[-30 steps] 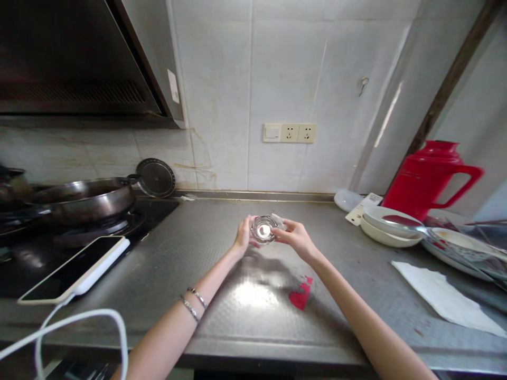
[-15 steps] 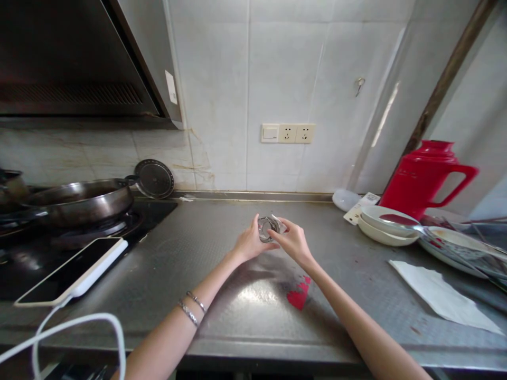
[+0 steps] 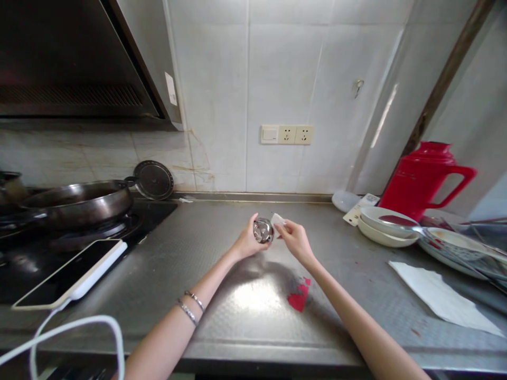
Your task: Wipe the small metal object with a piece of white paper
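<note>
A small, round, shiny vessel (image 3: 263, 230) is in the grip of my left hand (image 3: 249, 243), whose fingers curve around its side. Glass or metal, I cannot tell which. Just to the right of it, my right hand (image 3: 296, 241) pinches a crumpled piece of white tissue (image 3: 278, 219) between thumb and fingers. The tissue is a little apart from the vessel. Both hands are above the grey metal counter (image 3: 222, 316). Below them on the counter lies a red patch (image 3: 298, 300) with ragged edges.
On the left, a phone (image 3: 71, 274) with a white cable lies partly over the stove, near a steel pan (image 3: 85, 206). At right stand a red thermos (image 3: 422, 182), stacked bowls (image 3: 386, 237) and a patterned plate. A white paper towel (image 3: 439, 295) lies in front of them.
My right hand has drawn back to the right from the vessel, and the tissue now shows between its fingers. My left hand has shifted slightly left and turned the vessel.
</note>
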Tool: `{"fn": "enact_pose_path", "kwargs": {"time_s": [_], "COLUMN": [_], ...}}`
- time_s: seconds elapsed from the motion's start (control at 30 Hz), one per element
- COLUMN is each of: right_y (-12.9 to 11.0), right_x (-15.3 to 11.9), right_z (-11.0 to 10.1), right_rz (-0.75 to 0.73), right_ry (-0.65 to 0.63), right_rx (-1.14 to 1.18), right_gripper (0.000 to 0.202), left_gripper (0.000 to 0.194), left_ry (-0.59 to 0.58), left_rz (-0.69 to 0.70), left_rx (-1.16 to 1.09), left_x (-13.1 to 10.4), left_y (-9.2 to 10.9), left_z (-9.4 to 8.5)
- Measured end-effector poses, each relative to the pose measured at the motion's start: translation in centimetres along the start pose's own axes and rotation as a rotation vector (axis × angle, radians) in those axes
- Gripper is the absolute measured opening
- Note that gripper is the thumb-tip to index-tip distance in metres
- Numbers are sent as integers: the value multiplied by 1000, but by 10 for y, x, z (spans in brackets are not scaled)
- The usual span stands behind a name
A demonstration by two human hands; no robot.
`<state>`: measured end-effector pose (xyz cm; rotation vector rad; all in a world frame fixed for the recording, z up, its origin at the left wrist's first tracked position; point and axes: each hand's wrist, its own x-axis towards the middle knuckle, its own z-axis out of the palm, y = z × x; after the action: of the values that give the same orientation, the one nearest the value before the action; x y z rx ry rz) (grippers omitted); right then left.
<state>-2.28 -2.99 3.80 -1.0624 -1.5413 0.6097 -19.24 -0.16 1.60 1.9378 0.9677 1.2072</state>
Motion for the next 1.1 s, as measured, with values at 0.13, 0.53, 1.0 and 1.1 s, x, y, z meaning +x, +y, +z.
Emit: {"fn": "enact_pose_path", "kwargs": {"time_s": [0.13,0.53,1.0,1.1], "right_y": [-1,-4,-3,-5], "right_x": [-1,-13,-21,-23], "right_z": [0,4,14,13], "right_rz": [-50,-388,-657,-745], "right_ry": [71,-7,-195,-240], "right_rx": [-96,-276,-414,-462], "right_gripper": [45,35,46,49], "left_gripper": [106,88,70,70], "left_ry": [-59,-184,-214,-219], "left_rz": [-20,83,52,48], "left_rx": [-82,-28,-96,-93], "left_x": [1,3,-8,-9], "left_y": [3,6,-1,-1], "left_z": [-6,-8,-24,-25]}}
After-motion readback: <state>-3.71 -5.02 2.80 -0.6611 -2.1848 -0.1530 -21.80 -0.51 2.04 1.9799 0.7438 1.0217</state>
